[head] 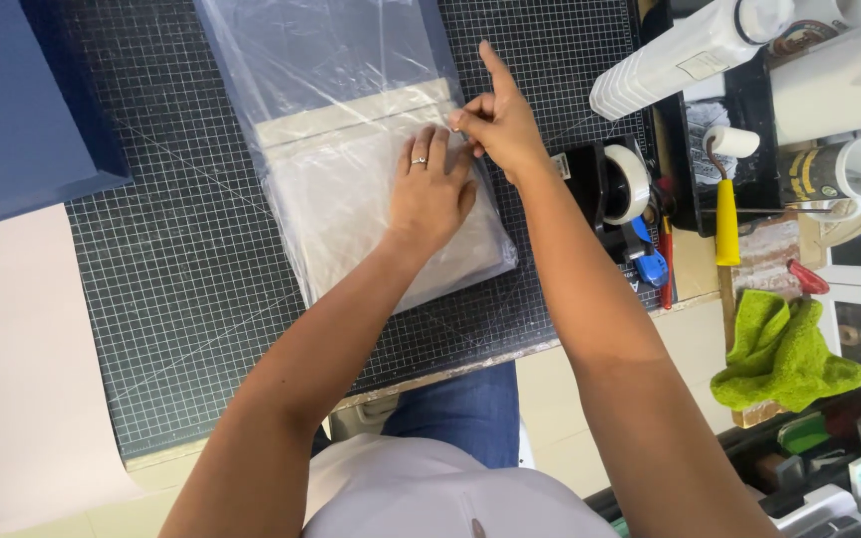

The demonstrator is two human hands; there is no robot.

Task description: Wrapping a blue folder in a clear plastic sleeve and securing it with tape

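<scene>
Single head-worn view, steeply downward and close over the cutting mat (181, 279) at the bench's near edge.

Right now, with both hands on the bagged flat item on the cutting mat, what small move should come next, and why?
Probably press the pinched piece down along the bag's edge. The left hand lies flat on the clear plastic bag, pinning it to the cutting mat, while the right hand pinches something small at the fold line, forefinger raised.

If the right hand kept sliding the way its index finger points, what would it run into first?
The right hand points up and slightly left, toward the far side of the cutting mat. Its finger lies at the right edge of the clear plastic bag; beyond that, only bare mat shows up to the picture's edge, so the way looks free.
</scene>
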